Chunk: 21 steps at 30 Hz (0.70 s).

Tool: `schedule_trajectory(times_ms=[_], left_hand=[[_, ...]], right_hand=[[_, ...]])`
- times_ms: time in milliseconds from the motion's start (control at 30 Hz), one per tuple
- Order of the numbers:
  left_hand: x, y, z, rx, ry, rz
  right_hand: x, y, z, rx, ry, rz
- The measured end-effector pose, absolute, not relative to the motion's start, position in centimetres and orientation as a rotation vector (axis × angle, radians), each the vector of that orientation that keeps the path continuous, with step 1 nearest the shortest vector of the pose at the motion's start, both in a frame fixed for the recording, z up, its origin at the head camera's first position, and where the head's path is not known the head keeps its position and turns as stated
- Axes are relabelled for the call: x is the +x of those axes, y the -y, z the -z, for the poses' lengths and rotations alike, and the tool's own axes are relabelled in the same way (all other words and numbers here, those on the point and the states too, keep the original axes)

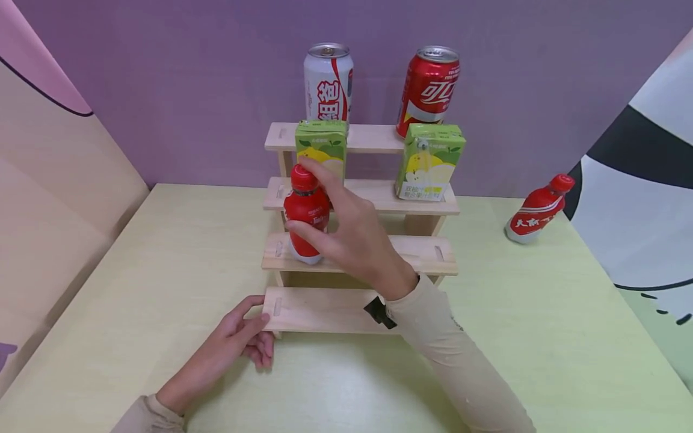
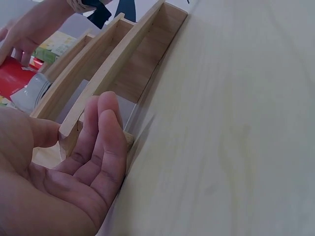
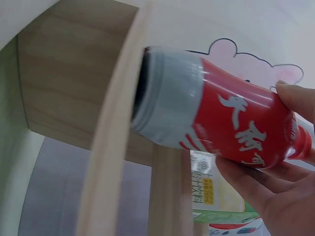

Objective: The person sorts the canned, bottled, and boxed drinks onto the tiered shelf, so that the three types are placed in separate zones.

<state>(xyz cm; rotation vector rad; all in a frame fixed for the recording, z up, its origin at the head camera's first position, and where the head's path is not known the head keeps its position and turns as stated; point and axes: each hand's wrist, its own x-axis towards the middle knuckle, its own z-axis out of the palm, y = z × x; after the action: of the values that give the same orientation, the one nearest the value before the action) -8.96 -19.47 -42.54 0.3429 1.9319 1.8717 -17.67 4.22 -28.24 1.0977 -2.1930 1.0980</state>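
Note:
My right hand [image 1: 354, 231] grips a small red bottle [image 1: 307, 210] with a red cap and pale base, thumb and fingers on either side of it. The bottle stands at the left end of the second step from the bottom of a wooden step rack [image 1: 319, 310]. In the right wrist view the bottle's base [image 3: 170, 96] is right at the step's edge. My left hand [image 1: 238, 334] holds the left end of the lowest step, thumb on top. From the left wrist view, its other fingers [image 2: 110, 132] curl beneath the board.
On the top step stand a white can [image 1: 327, 84] and a red can [image 1: 430, 90]. Two green juice cartons sit one step lower, a left carton [image 1: 325, 141] and a right carton [image 1: 430, 162]. Another red bottle [image 1: 541, 207] stands on the table [image 1: 541, 313] to the right.

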Motion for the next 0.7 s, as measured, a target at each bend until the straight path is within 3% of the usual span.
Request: schedule_trajectory(times_ms=[700], left_hand=[[-8.93,19.24,42.66,0.303,-1.954,-1.865]], right_hand=[[-17.85,-4.17,28.90,1.074,2.218,-1.090]])
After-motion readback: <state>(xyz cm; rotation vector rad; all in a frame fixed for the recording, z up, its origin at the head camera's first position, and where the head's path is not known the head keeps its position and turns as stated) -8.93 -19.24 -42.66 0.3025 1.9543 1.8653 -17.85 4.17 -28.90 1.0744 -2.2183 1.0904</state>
